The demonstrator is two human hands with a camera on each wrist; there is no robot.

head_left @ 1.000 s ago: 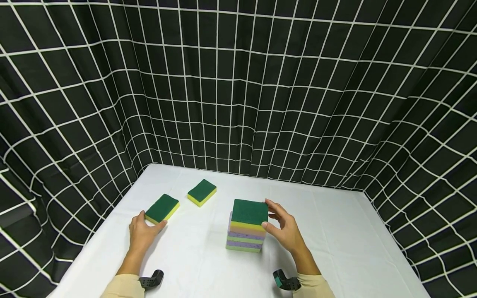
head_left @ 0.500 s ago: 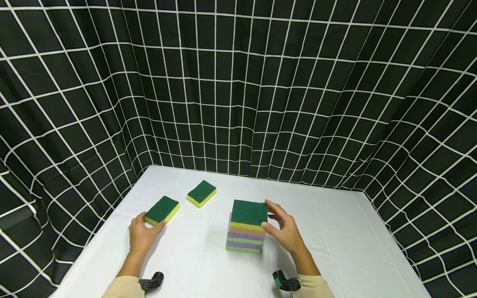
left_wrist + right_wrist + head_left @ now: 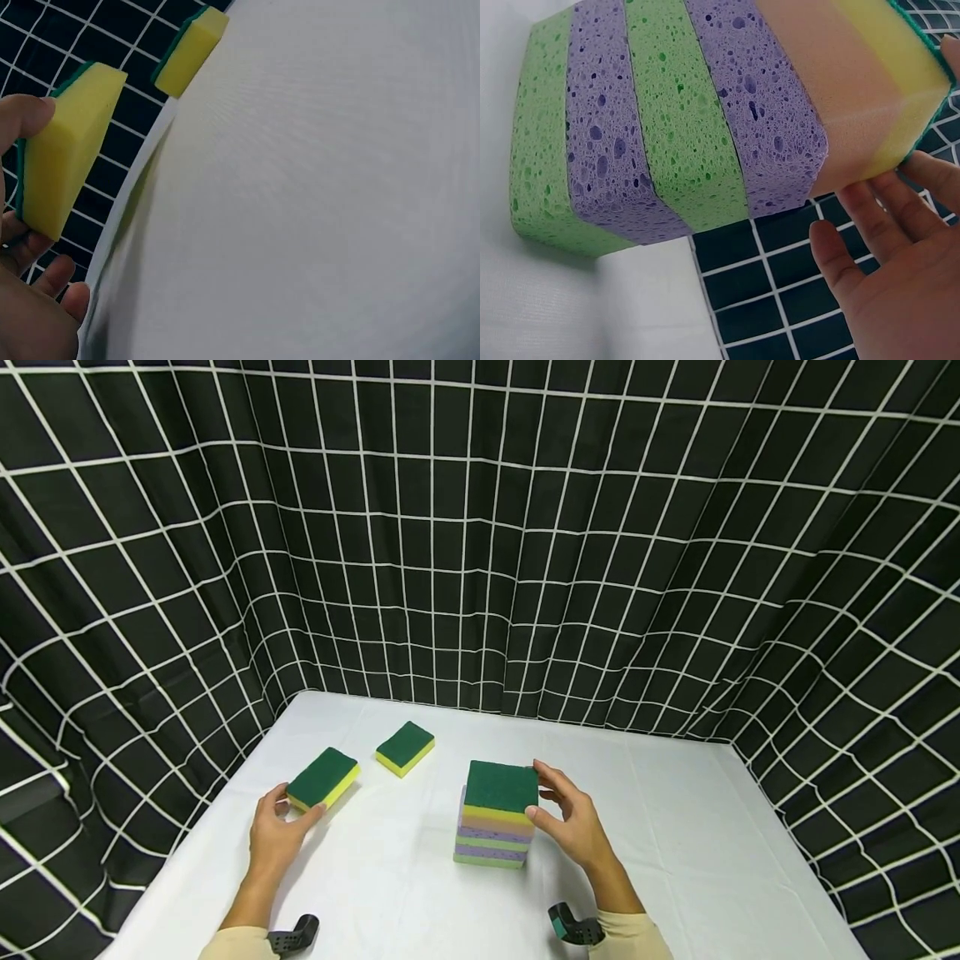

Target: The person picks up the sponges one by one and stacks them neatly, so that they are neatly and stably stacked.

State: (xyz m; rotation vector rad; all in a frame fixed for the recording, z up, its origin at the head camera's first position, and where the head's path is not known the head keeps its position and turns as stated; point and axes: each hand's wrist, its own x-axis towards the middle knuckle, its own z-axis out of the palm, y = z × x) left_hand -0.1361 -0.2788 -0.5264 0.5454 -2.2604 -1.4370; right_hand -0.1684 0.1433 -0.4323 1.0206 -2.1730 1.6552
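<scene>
My left hand (image 3: 273, 837) pinches a green-and-yellow scouring sponge (image 3: 324, 777) by its near end, thumb on one side and fingers on the other. This sponge is tilted, and a shadow shows under it on the table. In the left wrist view its yellow side (image 3: 71, 146) faces the camera. My right hand (image 3: 577, 828) grips the top of a sponge stack (image 3: 491, 853), thumb at the near corner and forefinger at the far corner of the uppermost scouring sponge (image 3: 502, 787). Below that lie an orange sponge (image 3: 840, 112) and alternating purple (image 3: 761, 97) and green (image 3: 679, 105) ones.
Another green-and-yellow scouring sponge (image 3: 406, 745) lies farther back on the white table (image 3: 675, 827), left of the stack. A black curtain with a white grid (image 3: 480, 543) surrounds the table's back and sides. Each wrist wears a dark band.
My left hand has raised the scouring sponge from the table, tilting it and drawing it slightly left. The right hand and the stack have stayed in place.
</scene>
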